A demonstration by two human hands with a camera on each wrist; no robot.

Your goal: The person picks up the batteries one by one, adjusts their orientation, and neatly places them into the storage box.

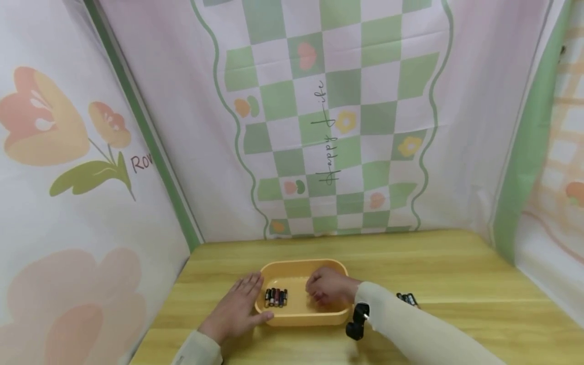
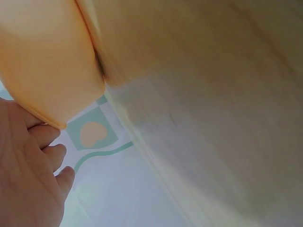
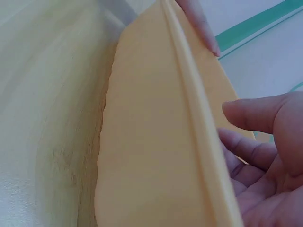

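Observation:
A yellow oval plastic basin (image 1: 315, 319) stands on the table. Several small cylindrical batteries (image 1: 276, 297) lie side by side in its left end. My left hand (image 1: 239, 306) rests at the basin's left end, fingers along the side rim and thumb at the front corner. In the left wrist view, its fingertips (image 2: 56, 153) are right at the basin's rim. My right hand (image 1: 330, 286) reaches into the basin's right half with loosely bent fingers. In the right wrist view, a gap shows between its thumb and index finger, with nothing visible there; the near wall partly hides the other fingers.
More batteries (image 1: 407, 299) lie on the table beyond the right forearm. The wood-grain table (image 1: 410, 258) ends at a checked fabric backdrop (image 1: 342, 152), with more printed fabric on the left and right. A black device (image 1: 358, 322) is strapped at the right wrist.

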